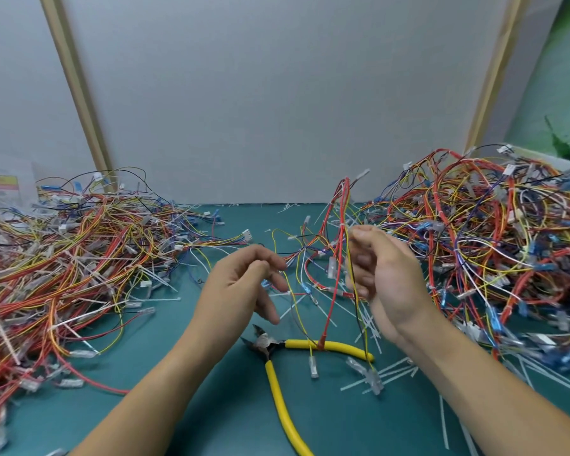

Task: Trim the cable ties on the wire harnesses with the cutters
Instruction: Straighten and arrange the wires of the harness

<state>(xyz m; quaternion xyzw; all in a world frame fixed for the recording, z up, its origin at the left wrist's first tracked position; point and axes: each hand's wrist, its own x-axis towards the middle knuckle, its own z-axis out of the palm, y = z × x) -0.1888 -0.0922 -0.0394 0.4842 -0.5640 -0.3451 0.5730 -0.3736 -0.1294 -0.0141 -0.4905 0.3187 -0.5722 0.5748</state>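
Note:
My right hand (384, 278) is lifted above the green mat, its fingers closed on a wire harness (338, 258) of red, yellow and black wires that hangs down from it. Just left of the harness, my left hand (244, 287) hovers with its fingers apart and holds nothing. The yellow-handled cutters (278, 373) lie on the mat below both hands, jaws pointing up-left and handles spread. The harness's lower ends drape over the cutters' upper handle. Its clear connectors (369, 376) rest on the mat nearby.
A large heap of wire harnesses (63, 258) covers the left of the mat, and a taller heap (494, 232) fills the right. Cut white tie ends (392, 373) litter the mat around the cutters. A grey panel wall (277, 110) closes off the back.

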